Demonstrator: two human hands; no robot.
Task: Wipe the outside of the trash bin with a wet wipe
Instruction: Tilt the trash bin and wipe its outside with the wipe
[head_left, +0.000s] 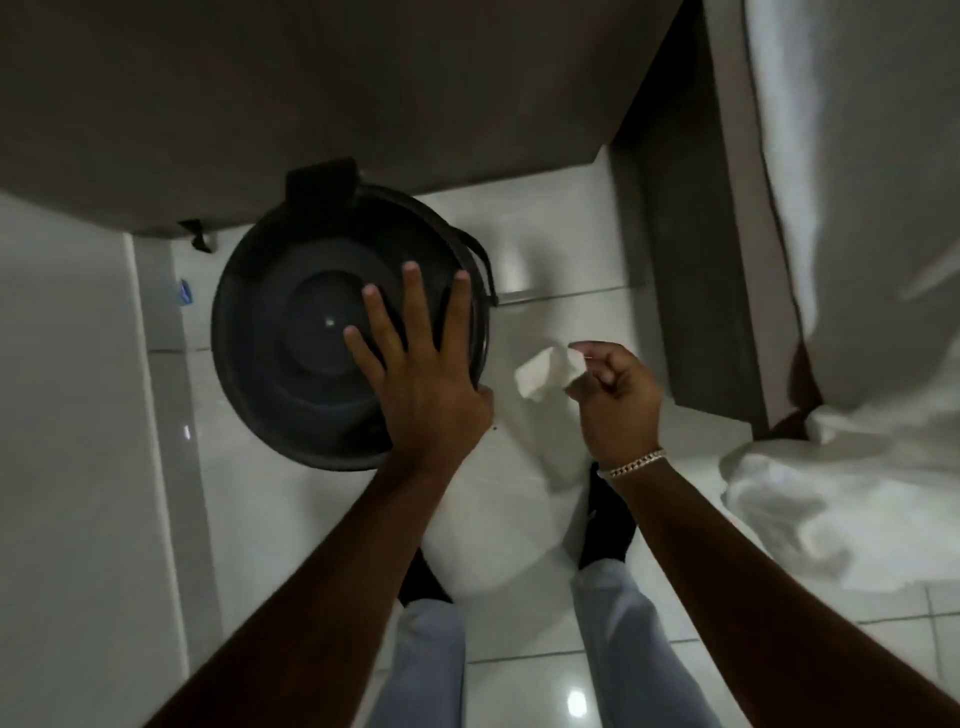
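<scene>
A round black trash bin (291, 332) with a domed lid stands on the white tiled floor, seen from above. My left hand (421, 374) lies flat on the right side of its lid, fingers spread, thumb at the rim. My right hand (615, 400) hovers to the right of the bin, apart from it, pinching a small crumpled white wet wipe (545, 371) between thumb and fingers. The bin's side walls are mostly hidden under the lid.
A grey cabinet or counter (311, 104) overhangs the bin at the back. A white panel (67, 415) stands at the left. White cloth (857, 260) hangs and piles at the right. My legs and dark shoes (608, 525) are on the floor below.
</scene>
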